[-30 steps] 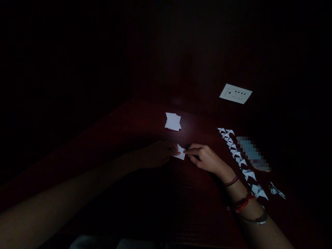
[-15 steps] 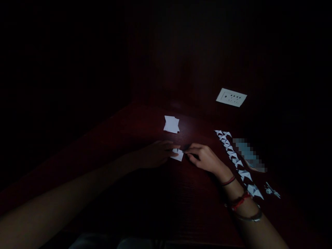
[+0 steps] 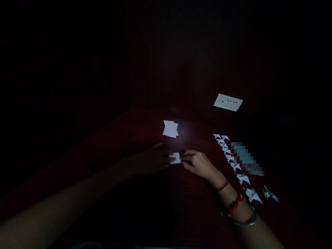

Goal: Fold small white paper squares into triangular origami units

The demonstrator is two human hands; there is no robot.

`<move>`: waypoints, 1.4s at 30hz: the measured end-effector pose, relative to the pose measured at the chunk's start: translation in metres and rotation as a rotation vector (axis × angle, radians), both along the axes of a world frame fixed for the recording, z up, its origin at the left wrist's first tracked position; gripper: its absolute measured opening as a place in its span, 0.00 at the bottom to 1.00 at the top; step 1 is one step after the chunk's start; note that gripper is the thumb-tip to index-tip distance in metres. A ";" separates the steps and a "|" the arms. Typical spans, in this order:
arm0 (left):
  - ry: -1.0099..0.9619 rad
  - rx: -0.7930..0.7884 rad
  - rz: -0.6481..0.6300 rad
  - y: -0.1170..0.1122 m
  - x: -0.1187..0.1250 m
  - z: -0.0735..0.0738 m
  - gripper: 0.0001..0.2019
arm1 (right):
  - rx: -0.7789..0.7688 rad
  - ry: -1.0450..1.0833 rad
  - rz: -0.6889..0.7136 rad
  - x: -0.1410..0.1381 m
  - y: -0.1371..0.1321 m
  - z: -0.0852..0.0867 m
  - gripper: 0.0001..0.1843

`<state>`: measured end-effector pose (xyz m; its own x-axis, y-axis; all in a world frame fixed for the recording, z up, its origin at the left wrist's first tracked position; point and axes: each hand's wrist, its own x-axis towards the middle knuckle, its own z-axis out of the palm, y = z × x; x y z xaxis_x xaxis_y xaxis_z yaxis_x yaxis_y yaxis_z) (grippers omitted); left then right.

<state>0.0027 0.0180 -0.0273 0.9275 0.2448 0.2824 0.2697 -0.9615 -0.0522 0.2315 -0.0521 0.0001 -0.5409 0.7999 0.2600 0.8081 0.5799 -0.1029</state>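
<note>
A small piece of white paper (image 3: 175, 158) lies on the dark red table between my two hands. My left hand (image 3: 155, 160) is open, palm down, its spread fingertips resting on the paper's left part. My right hand (image 3: 195, 162) has its thumb and fingers closed at the paper's right edge. Some of the paper is hidden beneath the fingers. Beyond the hands lies a loose stack of white paper sheets (image 3: 170, 129). Right of my right hand, several folded white paper pieces (image 3: 235, 166) are lined up in a slanting row.
A blurred-out bluish oblong object (image 3: 246, 157) is beside the folded row. Near it sits a small bundle of thin white pieces (image 3: 270, 194). A white socket plate (image 3: 228, 102) is on the dark wall behind the table (image 3: 124, 131). The surroundings are very dim.
The paper had a raised flap and a tilted outline; now it lies flatter, smaller and straighter. My right hand has shifted slightly left and closed on its edge. The whole view has shifted slightly.
</note>
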 end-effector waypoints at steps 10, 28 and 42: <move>-0.008 0.021 -0.096 -0.007 0.004 0.013 0.16 | -0.031 -0.002 0.008 0.004 0.007 -0.003 0.13; -0.014 -0.013 -0.064 -0.005 0.010 0.013 0.14 | -0.040 -0.045 0.059 0.000 0.004 0.003 0.16; -0.032 0.014 -0.008 -0.002 0.009 0.003 0.14 | -0.056 -0.014 0.014 0.001 0.006 0.001 0.16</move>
